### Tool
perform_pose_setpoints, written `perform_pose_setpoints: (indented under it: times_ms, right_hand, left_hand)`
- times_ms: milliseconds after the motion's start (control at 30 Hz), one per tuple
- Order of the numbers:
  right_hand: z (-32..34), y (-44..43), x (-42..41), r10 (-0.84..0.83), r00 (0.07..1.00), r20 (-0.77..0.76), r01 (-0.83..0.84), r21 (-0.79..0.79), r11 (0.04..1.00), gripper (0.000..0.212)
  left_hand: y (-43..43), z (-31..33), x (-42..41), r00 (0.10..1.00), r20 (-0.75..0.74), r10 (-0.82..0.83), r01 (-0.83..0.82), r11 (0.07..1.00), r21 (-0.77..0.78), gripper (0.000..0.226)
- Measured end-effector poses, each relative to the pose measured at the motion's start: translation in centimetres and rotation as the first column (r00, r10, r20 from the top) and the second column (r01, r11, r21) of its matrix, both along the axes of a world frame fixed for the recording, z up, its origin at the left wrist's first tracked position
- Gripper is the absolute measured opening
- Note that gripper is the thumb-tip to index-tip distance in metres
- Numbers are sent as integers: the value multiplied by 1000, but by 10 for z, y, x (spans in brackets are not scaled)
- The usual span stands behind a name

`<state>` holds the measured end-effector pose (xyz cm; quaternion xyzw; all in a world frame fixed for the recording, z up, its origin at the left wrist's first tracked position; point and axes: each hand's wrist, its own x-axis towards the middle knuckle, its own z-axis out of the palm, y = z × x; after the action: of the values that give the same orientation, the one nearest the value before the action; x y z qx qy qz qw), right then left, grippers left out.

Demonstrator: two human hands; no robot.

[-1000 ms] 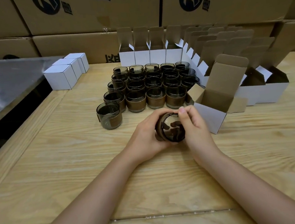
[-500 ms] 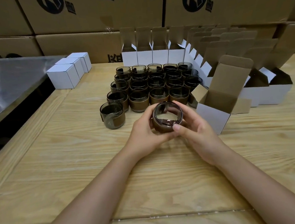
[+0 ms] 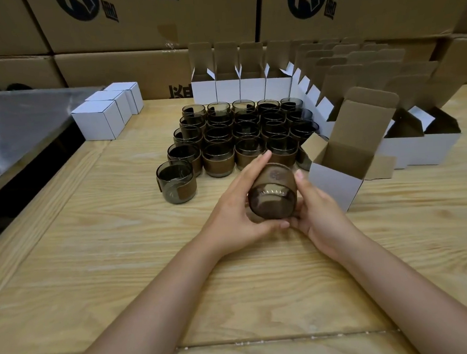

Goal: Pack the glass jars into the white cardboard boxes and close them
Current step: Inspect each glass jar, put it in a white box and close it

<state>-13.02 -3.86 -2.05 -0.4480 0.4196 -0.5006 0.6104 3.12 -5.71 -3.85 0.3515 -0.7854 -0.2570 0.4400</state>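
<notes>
Grip: left hand and right hand together clasp the held jar, fingers curled round its sides, left thumb under its near edge.
Shipping cartons: brown, printed in dark ink, stacked as a wall behind the table; shut, contents hidden.
Wooden table: bears all the jars and white boxes.
Steel surface: at far left, beside the table.
Open white boxes, right group: several rows, lids standing up; brown cardboard inside, deeper contents not visible.
Open white boxes, back row: four side by side, lids upright, just behind the jar block; their insides are hidden from this angle.
Jar block: tinted glass jars with brown bands, upright, mouths up, packed close in rows between the back row and the hands.
Closed white boxes: three in a line at the table's left edge, touching; contents hidden.
Nearest open box: just right of the hands, lid flap raised, side flaps spread; its visible inside is bare brown cardboard.
Lone jar: upright, just beside the block's front-left corner; see-through tinted glass, brown band partly round it.
Held jar: raised above the table, tilted, clear glass end toward the camera, brown band with a printed mark on the far half; outside every box, near the nearest open box.
</notes>
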Motion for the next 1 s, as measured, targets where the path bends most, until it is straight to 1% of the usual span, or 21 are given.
perform_pose_setpoints:
  times_ms: [100, 167, 267, 367, 467, 533, 633, 733, 767, 833, 900, 1000]
  right_hand:
    - [-1, 0, -1, 20, 999, -38, -18, 42, 999, 46]
    - [1, 2, 0, 29, 999, -33, -27, 60, 998, 53]
    - [1, 8, 7, 72, 997, -43, -71, 24, 997, 67]
    - [-2, 13, 14, 43, 996, -76, -43, 1, 999, 66]
    - [-2, 11, 14, 20, 999, -25, -19, 41, 999, 65]
    - [-2, 9, 12, 8, 1000, 0, -8, 47, 999, 67]
    - [-3, 10, 12, 3, 1000, -24, -3, -4, 1000, 64]
    - [-5, 10, 13, -64, 982, -178, 43, -117, 992, 69]
    - [-5, 10, 13, -73, 975, -209, 44, -141, 989, 71]
    - [-5, 9, 12, -47, 968, -248, 1, -180, 984, 74]
    - [-3, 9, 10, -10, 955, -297, -57, -218, 974, 73]
    - [-2, 7, 4, 33, 950, -312, -113, -244, 963, 71]
  left_hand:
    - [2, 0, 0, 1000, 10, 7, -7, 1000, -30, 97]
    - [3, 1, 0, 998, 35, 46, -45, 998, -35, 94]
    - [5, 1, -1, 991, 39, 131, -129, 991, -40, 94]
    - [7, 2, -3, 978, 69, 195, -189, 979, -80, 92]
    - [7, 1, -6, 967, 142, 213, -205, 976, -70, 95]
    - [5, 0, -7, 965, 152, 213, -209, 977, -44, 93]
    - [3, -2, -8, 966, 133, 221, -218, 975, -40, 86]
    - [5, -2, -8, 968, 116, 222, -220, 975, -27, 82]
    - [4, -2, -8, 970, 108, 220, -219, 976, -16, 81]
    - [4, -1, -7, 975, 79, 210, -212, 977, 24, 78]
    - [4, 1, -5, 981, 19, 195, -196, 976, 90, 75]
    - [3, 2, -3, 982, -80, 172, -157, 973, 172, 74]
